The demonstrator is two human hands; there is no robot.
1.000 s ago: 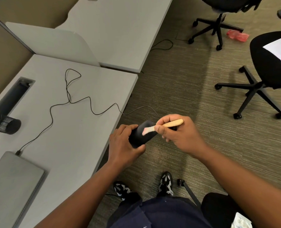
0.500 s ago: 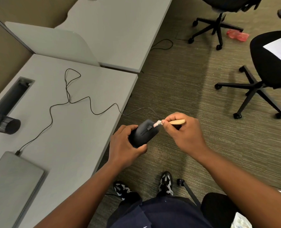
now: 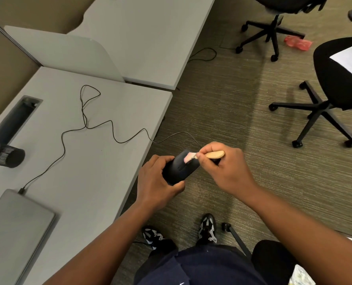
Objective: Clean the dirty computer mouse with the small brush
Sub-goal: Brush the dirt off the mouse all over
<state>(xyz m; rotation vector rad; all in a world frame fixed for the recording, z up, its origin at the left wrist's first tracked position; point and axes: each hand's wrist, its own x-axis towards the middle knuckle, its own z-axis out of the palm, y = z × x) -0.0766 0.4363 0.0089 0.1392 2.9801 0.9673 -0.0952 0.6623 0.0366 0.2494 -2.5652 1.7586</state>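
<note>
Left hand grips mouse — right hand pinches brush, bristles on mouse.

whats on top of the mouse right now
The pale bristles of the small brush rest on the front end of the black mouse, which the left hand grips. The right hand holds the brush handle. The mouse's underside is hidden.

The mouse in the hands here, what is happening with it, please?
A person is cleaning a black wired mouse. The left hand grips it, held off the desk edge above the carpet. The right hand pinches a small wooden brush, whose pale bristles touch the mouse's front end. Its cable trails across the desk to a closed laptop.
</note>
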